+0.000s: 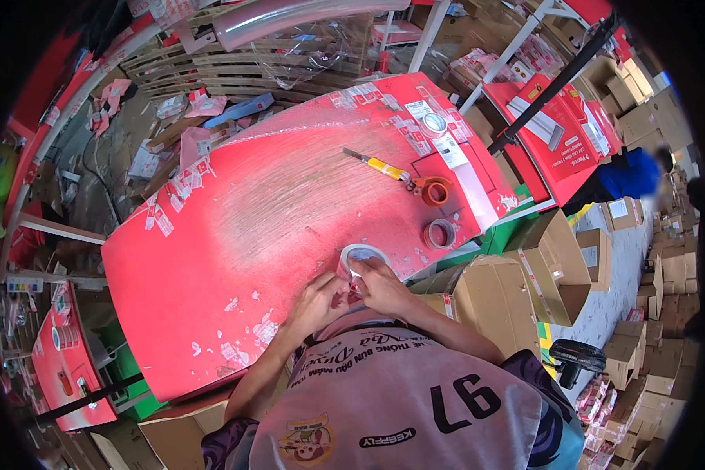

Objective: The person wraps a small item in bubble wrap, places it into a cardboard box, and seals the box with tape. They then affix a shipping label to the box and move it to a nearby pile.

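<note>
At the near edge of the red-topped table point(170, 305), my right hand point(382, 288) grips a roll of tape point(348, 252), with its thumb in the core. My left hand point(320, 302) is beside it, fingers pinched at the roll's lower side on what looks like the tape's end, partly hidden by the fingers. Further off lie a yellow-handled knife point(388, 168), its blade towards the left, and an orange tape ring or dispenser point(435, 191) touching the handle's end. A pinkish tape roll point(439, 234) lies nearer me, and another roll point(434, 124) rests on labels at the far right.
Bubble wrap point(305, 124) lies along the table's far edge. Tape scraps point(264, 329) stick to the near left. Open cardboard boxes point(493, 294) stand at the right, by a black fan point(577, 355). A person in blue point(628, 173) is beyond the red boxes.
</note>
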The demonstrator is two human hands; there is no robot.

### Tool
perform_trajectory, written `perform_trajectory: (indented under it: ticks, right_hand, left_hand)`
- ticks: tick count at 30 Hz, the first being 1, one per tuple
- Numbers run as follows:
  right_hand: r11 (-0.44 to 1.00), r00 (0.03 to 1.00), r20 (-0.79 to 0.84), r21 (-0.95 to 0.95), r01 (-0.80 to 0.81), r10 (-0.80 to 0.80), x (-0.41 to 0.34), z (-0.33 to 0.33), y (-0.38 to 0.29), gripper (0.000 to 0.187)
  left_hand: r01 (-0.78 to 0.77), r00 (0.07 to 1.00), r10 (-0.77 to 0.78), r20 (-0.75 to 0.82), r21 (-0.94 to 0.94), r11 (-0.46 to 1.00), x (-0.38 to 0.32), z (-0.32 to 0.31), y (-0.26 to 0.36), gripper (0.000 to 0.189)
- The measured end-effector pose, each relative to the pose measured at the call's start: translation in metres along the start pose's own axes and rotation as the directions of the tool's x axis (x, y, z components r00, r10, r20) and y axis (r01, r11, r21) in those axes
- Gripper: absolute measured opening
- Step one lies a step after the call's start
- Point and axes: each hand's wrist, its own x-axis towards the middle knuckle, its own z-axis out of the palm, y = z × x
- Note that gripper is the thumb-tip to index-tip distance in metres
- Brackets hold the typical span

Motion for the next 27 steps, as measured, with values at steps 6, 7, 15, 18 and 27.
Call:
perform_trajectory:
  ticks: [6,7,15,18,27]
  right_hand:
    - [0.996,0.999,-0.009,0.074,-0.043,0.044,0.003,0.017,0.022,0.045]
    - [0.996,0.999,-0.053,0.091,-0.008,0.012,0.005,0.021,0.026,0.043]
    - [0.968,0.986,0.106,0.23,0.104,-0.131,0.032,-0.004,0.108,0.032]
    - [0.981,0.968,-0.159,0.031,-0.192,0.194,0.066,-0.063,0.189,0.031]
    - [0.885,0.957,-0.064,-0.368,-0.286,0.283,0.131,-0.139,0.349,0.032]
  left_hand:
    - [0.117,0.985,-0.12,-0.127,-0.029,0.993,-0.006,0.019,-0.026,0.036]
    - [0.189,0.973,-0.194,-0.124,-0.049,0.981,-0.009,0.027,-0.033,0.035]
    - [0.594,0.754,-0.657,-0.004,-0.424,0.684,-0.021,0.083,-0.072,0.02]
    - [0.682,0.703,-0.707,0.077,-0.353,0.64,-0.009,0.094,-0.074,0.011]
    - [0.682,0.732,-0.676,0.087,-0.121,0.722,0.045,0.115,-0.066,0.013]
